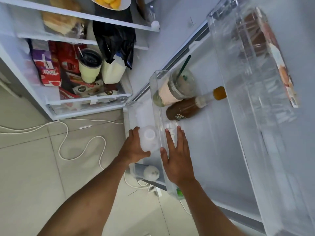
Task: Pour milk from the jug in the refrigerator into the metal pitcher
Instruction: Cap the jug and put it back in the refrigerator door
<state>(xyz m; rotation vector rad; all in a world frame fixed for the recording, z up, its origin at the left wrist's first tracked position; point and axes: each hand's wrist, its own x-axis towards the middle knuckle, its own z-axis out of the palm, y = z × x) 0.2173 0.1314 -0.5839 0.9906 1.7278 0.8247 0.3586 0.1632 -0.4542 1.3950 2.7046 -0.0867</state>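
A white milk jug (148, 139) with a round white cap stands at the near end of the open refrigerator door's shelf. My left hand (134, 149) is wrapped around its left side. My right hand (178, 157) lies flat with fingers spread against the clear door bin (154, 92) just right of the jug, holding nothing. A second white jug (113, 70) stands on the fridge's lower shelf under a black bag. No metal pitcher is in view.
The door bin holds an iced coffee cup with a green straw (182, 82), a brown bottle (183, 109) and an orange-capped bottle (219, 93). A pale tumbler (89, 67) and red cartons (49, 68) fill the fridge shelf. White cables (81, 147) trail over the tiled floor.
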